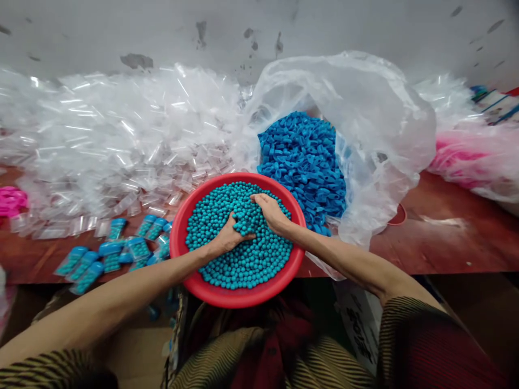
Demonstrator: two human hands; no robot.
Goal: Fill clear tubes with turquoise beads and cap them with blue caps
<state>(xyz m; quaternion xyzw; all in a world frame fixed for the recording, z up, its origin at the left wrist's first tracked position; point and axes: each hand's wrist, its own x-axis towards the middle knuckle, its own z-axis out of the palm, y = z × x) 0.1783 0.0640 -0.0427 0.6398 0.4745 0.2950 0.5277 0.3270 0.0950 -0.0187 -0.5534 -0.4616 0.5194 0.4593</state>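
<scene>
A red plastic basin full of small round turquoise beads sits at the table's front edge. Inside it, my left hand cups a raised clump of beads, with thumb up and fingers underneath. My right hand curls round the far right side of the same clump, its fingertips bent inward. Whether a clear container sits within that clump I cannot make out. Left of the basin lie several small clear packs with blue tops and turquoise beads inside.
Clear plastic tubes are heaped along the wall on the left. Behind the basin, a large translucent bag opens onto blue plastic pieces. Pink pieces lie far left, and a bag of pink items rests far right.
</scene>
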